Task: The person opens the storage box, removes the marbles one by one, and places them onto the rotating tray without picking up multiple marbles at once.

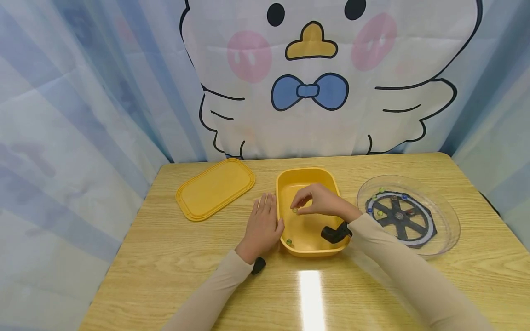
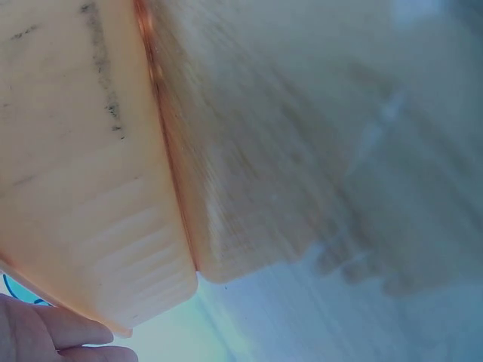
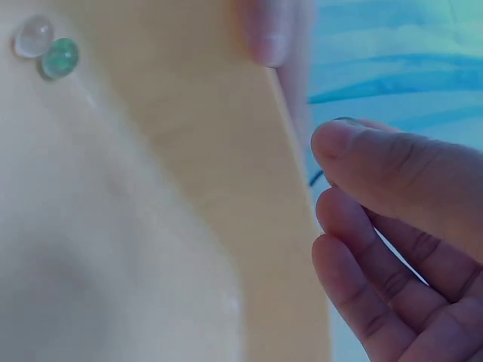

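A yellow plastic box (image 1: 316, 252) stands on the table, its open top facing up. Over its inside, my right hand (image 1: 320, 200) pinches a small yellowish-green marble (image 1: 295, 210) between thumb and fingertips. In the right wrist view the thumb (image 3: 377, 154) hides most of it. Two marbles lie together in the near left corner of the box: a green marble (image 3: 60, 58) and a clear marble (image 3: 34, 36). My left hand (image 1: 262, 225) lies with straight fingers along the left outer side of the box, thumb at the rim. The box's side wall (image 2: 83, 166) fills the left wrist view's left part.
Right of the box, a round clear tray (image 1: 449, 230) holds a dark wheel-shaped piece (image 1: 399, 216) and several green and blue marbles. A yellow lid (image 1: 215, 188) lies flat at the back left. A patterned curtain (image 1: 306, 124) hangs behind the table's far edge.
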`<state>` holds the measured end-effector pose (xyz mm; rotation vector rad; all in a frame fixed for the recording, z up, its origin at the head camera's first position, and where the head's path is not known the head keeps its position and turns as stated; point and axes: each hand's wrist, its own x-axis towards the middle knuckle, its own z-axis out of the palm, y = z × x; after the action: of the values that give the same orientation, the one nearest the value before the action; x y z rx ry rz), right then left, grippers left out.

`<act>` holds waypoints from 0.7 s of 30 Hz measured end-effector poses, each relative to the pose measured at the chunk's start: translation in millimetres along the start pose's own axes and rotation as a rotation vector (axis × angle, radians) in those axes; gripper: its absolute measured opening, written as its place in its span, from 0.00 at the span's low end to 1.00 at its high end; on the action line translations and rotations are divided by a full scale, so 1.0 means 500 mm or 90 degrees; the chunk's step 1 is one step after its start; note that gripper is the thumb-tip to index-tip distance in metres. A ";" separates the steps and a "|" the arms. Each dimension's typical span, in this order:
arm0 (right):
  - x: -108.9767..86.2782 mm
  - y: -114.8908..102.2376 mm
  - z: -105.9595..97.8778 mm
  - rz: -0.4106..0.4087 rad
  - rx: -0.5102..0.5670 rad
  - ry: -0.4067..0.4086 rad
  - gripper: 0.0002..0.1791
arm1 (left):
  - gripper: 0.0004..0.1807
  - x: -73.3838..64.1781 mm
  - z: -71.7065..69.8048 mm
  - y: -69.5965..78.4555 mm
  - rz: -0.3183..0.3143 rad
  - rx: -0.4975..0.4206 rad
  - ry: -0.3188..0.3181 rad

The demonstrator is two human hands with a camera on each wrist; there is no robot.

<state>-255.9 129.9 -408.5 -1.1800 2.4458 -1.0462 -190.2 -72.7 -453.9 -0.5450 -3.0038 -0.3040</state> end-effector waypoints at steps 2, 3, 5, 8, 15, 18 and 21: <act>-0.011 -0.002 -0.012 0.015 -0.003 0.010 0.08 | 0.34 -0.001 0.001 0.001 0.001 0.000 0.001; -0.018 0.000 -0.018 0.019 -0.005 0.014 0.08 | 0.34 -0.001 0.001 0.001 0.001 -0.001 0.002; -0.032 0.000 -0.030 0.033 -0.010 0.024 0.09 | 0.34 -0.001 0.002 0.000 0.002 -0.002 0.004; -0.058 0.003 -0.051 0.052 -0.022 0.041 0.08 | 0.34 -0.001 0.003 0.000 0.003 -0.010 0.006; -0.132 0.018 -0.100 0.116 -0.053 0.100 0.07 | 0.34 0.000 0.005 -0.002 0.008 -0.020 0.013; -0.170 0.022 -0.122 0.153 -0.073 0.127 0.07 | 0.34 0.000 0.006 -0.003 0.010 -0.017 0.016; -0.209 0.027 -0.143 0.185 -0.081 0.150 0.08 | 0.34 0.001 0.008 -0.004 0.012 -0.018 0.021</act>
<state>-230.4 250.5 -376.6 -0.7343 2.7942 -1.0021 -191.5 -73.4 -458.3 -0.5657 -2.9652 -0.3522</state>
